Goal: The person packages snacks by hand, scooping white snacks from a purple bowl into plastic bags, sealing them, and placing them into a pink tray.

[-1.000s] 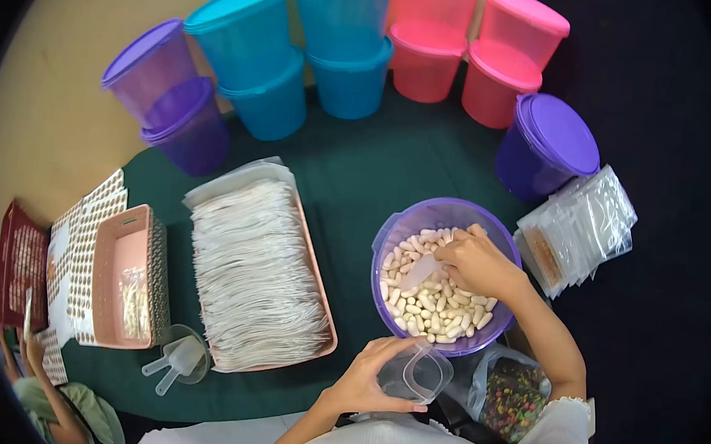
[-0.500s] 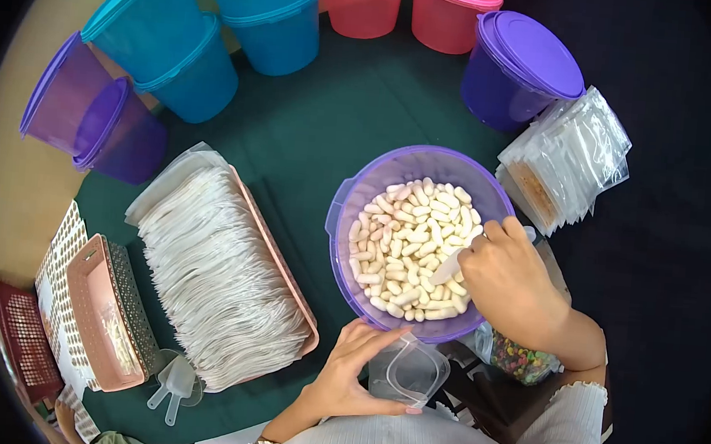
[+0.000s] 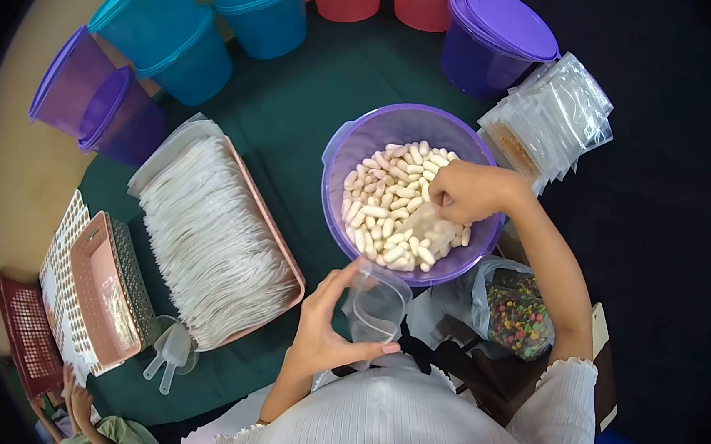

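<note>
A round purple tub [image 3: 340,156] holds many small, pale, capsule-shaped pieces [image 3: 378,199]. Inside it, my right hand [image 3: 468,189] is closed on a translucent scoop [image 3: 429,224], whose blade sits among the pieces. My left hand [image 3: 326,328] grips a clear plastic container [image 3: 378,303] between thumb and fingers, just below the tub's near rim. The container looks transparent, with no pieces visible in it.
Left stands a pink basket [image 3: 289,271] of white packets [image 3: 212,236], with spare scoops [image 3: 172,349] nearby. Teal tubs [image 3: 188,63] line the back. Clear bags [image 3: 556,113] lie right, above a bag of colourful pieces [image 3: 520,310]. Another person's hands [image 3: 76,400] show bottom left.
My right hand has moved up and left, farther over the tub, with the scoop. My left hand and the container have shifted left and up. The whole view has shifted slightly.
</note>
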Available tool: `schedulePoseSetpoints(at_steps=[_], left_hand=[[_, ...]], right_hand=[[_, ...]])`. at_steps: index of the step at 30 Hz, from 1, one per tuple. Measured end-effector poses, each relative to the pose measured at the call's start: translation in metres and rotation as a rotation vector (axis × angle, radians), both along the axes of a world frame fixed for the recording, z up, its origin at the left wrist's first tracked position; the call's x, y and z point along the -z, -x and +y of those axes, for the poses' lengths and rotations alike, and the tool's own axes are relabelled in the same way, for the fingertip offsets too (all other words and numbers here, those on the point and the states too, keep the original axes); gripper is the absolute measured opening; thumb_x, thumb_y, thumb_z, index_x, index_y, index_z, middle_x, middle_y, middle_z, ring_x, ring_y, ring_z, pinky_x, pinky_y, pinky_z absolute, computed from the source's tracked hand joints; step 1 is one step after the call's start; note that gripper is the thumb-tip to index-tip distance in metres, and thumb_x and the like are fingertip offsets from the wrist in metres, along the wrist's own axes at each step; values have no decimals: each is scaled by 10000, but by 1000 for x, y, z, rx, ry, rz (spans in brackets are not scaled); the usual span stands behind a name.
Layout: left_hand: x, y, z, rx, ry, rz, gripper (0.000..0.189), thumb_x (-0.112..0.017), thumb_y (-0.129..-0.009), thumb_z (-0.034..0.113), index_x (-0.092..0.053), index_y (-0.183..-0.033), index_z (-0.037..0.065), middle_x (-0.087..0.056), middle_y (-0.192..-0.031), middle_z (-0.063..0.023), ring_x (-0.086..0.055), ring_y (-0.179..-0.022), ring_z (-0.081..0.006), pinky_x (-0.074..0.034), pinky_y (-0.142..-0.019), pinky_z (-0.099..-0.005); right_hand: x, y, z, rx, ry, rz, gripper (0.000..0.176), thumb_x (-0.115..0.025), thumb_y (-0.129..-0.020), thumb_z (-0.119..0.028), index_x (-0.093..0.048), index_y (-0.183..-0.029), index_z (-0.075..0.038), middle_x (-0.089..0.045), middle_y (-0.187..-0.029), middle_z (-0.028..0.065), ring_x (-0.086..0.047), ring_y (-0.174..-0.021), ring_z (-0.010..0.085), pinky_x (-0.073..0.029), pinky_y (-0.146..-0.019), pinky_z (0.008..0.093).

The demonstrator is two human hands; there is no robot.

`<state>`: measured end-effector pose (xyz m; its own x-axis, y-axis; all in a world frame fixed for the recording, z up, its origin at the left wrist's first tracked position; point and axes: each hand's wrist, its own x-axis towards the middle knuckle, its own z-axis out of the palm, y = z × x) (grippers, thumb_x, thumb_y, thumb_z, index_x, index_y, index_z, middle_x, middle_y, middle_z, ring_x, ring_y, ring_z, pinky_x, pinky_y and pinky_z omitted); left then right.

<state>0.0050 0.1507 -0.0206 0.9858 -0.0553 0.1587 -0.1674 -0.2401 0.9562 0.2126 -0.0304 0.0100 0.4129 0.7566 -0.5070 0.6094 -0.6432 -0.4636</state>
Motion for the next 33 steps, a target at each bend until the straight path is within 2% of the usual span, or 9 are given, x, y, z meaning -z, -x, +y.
schedulePoseSetpoints(at_steps=[5,7,9,10,14,20,24,29,33], left_hand=[[2,24,15,-164,151,-12,983,-830,-410,334,-398,-1207,-43,-558,-874,-108,-542,-863,-201,-409,-778,-302],[7,31,20,-207,160,-24,1011,-837,-399,342,-385,-1213,-52,-545,-917,-111,-533,-881,-199,-399,-796,-304],[8,38,23,-295,224,-37,1029,-840,-390,341,-376,-1218,-56,-527,-957,-110,-520,-909,-197,-391,-809,-304],[5,42,26,-305,217,3,1028,-837,-404,350,-365,-1224,-52,-501,-1068,-143,-504,-962,-209,-380,-841,-318],[18,48,34,-396,207,-29,1033,-828,-424,378,-342,-1235,-39,-395,-1246,-195,-489,-1021,-241,-365,-888,-354],[12,39,24,-422,146,-39,1021,-825,-421,370,-352,-1226,-41,-406,-1237,-185,-503,-1001,-241,-389,-859,-347],[10,35,6,-478,131,-37,1025,-825,-411,375,-358,-1227,-34,-414,-1234,-184,-509,-987,-227,-399,-844,-339],[4,36,-21,-557,-3,-75,1036,-820,-410,404,-357,-1239,-14,-459,-1186,-171,-517,-975,-223,-408,-836,-344],[8,38,-45,-696,63,-67,1050,-818,-403,422,-355,-1245,-3,-458,-1183,-167,-519,-972,-232,-415,-824,-349]], right_hand=[[17,8,15,-21,1,51,196,-525,-778,-179,-531,-760,16,-575,-657,128,-560,-603,217,-430,-568,316],[21,6,16,188,-71,330,195,-503,-788,-175,-531,-742,12,-581,-671,125,-590,-634,177,-445,-583,326],[19,6,16,172,-112,309,200,-495,-799,-178,-529,-733,8,-578,-664,110,-587,-630,157,-440,-577,319],[19,7,16,168,-154,292,208,-487,-810,-180,-527,-724,4,-576,-658,95,-583,-626,137,-434,-572,312],[19,5,12,155,-189,221,206,-482,-843,-189,-528,-772,-1,-543,-638,56,-567,-601,105,-423,-537,267],[-2,3,0,162,-164,262,235,-490,-846,-223,-544,-808,2,-536,-630,54,-543,-579,95,-427,-532,258],[-2,-13,-10,126,-245,260,264,-490,-846,-232,-565,-887,18,-548,-647,89,-527,-594,110,-436,-548,261],[1,-34,-6,-30,-260,248,255,-489,-844,-217,-569,-863,25,-554,-654,94,-532,-608,129,-438,-568,270],[2,-49,5,-232,-299,194,263,-485,-842,-213,-560,-837,38,-536,-614,105,-517,-583,147,-414,-557,288]])
